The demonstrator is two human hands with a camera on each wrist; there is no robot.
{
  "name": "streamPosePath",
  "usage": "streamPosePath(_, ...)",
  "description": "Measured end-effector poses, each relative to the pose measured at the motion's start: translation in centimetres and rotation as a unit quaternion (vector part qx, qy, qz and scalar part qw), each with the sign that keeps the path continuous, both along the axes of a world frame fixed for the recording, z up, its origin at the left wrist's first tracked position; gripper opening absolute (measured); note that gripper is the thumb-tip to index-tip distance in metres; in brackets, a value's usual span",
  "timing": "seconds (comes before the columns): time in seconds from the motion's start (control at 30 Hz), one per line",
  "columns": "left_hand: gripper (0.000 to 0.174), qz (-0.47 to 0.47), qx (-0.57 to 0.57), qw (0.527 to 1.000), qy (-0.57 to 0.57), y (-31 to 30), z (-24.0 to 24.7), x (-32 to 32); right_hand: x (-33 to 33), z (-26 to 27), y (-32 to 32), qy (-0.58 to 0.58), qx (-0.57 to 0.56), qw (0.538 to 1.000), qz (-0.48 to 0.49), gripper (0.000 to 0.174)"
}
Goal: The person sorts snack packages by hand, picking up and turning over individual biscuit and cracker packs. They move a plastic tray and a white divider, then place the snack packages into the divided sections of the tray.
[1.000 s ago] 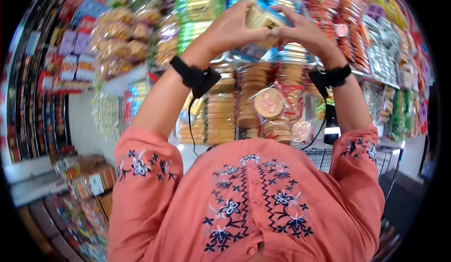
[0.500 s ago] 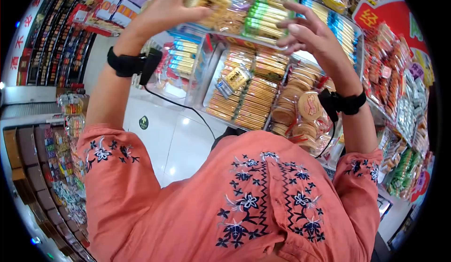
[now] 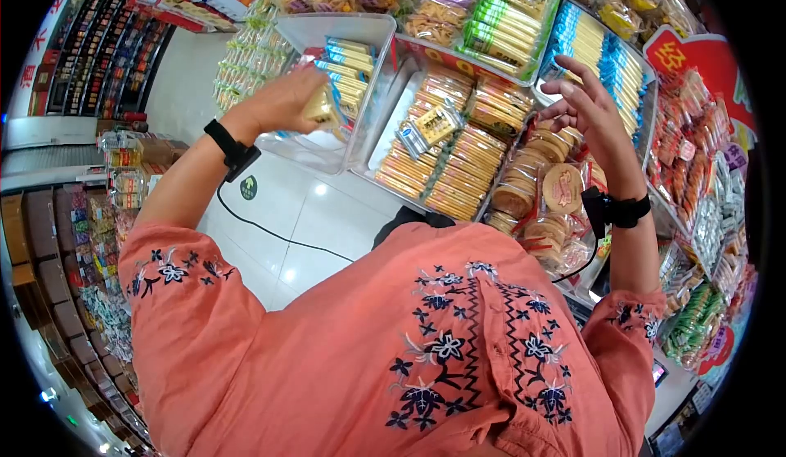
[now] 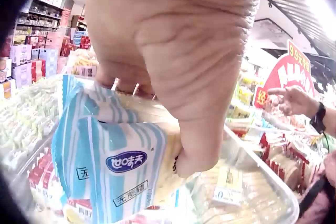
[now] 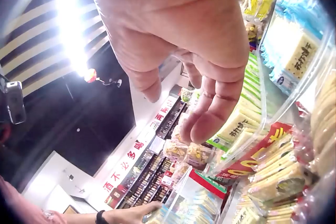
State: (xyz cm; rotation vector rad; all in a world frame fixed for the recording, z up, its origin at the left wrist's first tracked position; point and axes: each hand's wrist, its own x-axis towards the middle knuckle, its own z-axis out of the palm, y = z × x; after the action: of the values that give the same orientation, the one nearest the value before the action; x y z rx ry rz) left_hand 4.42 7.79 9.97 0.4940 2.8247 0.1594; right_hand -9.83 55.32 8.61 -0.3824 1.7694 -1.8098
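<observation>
Blue-striped pkts (image 4: pixel 126 166), pinched by L hand (image 4: pixel 173 56), far fingers mostly hidden, R hand (image 3: pixel 594 117) relaxed.

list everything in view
held pack: at least one, blue-white, in left hand
clear bin: one, transparent, below held pack
loose pack: one, cream and blue, atop biscuit packs
biscuit packs: many, orange-brown, middle
green packs: several, green, top centre
blue packs: many, blue-cream, upper right
round biscuits: many, tan, right of biscuit packs
floor sticker: one, green, floor
wrist straps: two, black, both arms
shirt: one, coral, torso
left hand: one, bare, over bin
right hand: one, bare, near blue packs
</observation>
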Motion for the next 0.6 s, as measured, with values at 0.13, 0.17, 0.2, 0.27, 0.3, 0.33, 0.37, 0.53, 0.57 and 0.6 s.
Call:
streamPosePath(0.13, 0.077, -0.047, -0.013, 0.997, -0.054, -0.1, -2.6, 1.0, 0.0, -0.8, 0.5, -0.016, 0.007, 1.000, 0.003, 0.067)
streamPosePath(0.17, 0.076, -0.062, -0.012, 0.996, -0.065, -0.2, -3.2, 0.9, 0.1, -0.9, 0.6, -0.021, 0.008, 1.000, 0.004, 0.066)
streamPosePath(0.2, 0.075, -0.072, -0.016, 0.995, -0.068, 0.0, -3.6, 0.9, 0.2, -0.9, 0.7, -0.023, 0.007, 1.000, 0.005, 0.065)
streamPosePath(0.27, 0.074, -0.092, -0.024, 0.993, -0.074, 0.4, -4.3, 0.8, 0.5, -0.8, 1.1, -0.028, 0.007, 1.000, 0.004, 0.064)
streamPosePath(0.3, 0.074, -0.094, -0.041, 0.991, -0.082, 0.7, -4.3, 0.7, 0.5, -0.9, 1.3, -0.026, 0.006, 1.000, 0.007, 0.063)
streamPosePath(0.33, 0.074, -0.096, -0.058, 0.990, -0.088, 1.1, -4.2, 0.7, 0.5, -1.1, 1.7, -0.024, 0.005, 1.000, 0.008, 0.063)
streamPosePath(0.37, 0.073, -0.102, -0.074, 0.988, -0.093, 1.6, -4.2, 0.5, 0.5, -1.3, 2.2, -0.020, 0.005, 1.000, 0.007, 0.062)
streamPosePath(0.53, 0.068, -0.172, -0.131, 0.976, 0.022, -0.1, -7.6, 0.8, 0.3, -2.2, 3.8, -0.030, 0.061, 0.997, -0.020, 0.063)
streamPosePath(0.57, 0.067, -0.155, -0.125, 0.980, 0.013, 0.3, -7.2, 0.8, 0.5, -2.1, 4.1, -0.040, 0.055, 0.997, -0.030, 0.063)
streamPosePath(0.6, 0.067, -0.136, -0.122, 0.983, 0.003, 0.7, -6.7, 0.9, 0.3, -2.5, 4.5, -0.050, 0.047, 0.997, -0.036, 0.064)
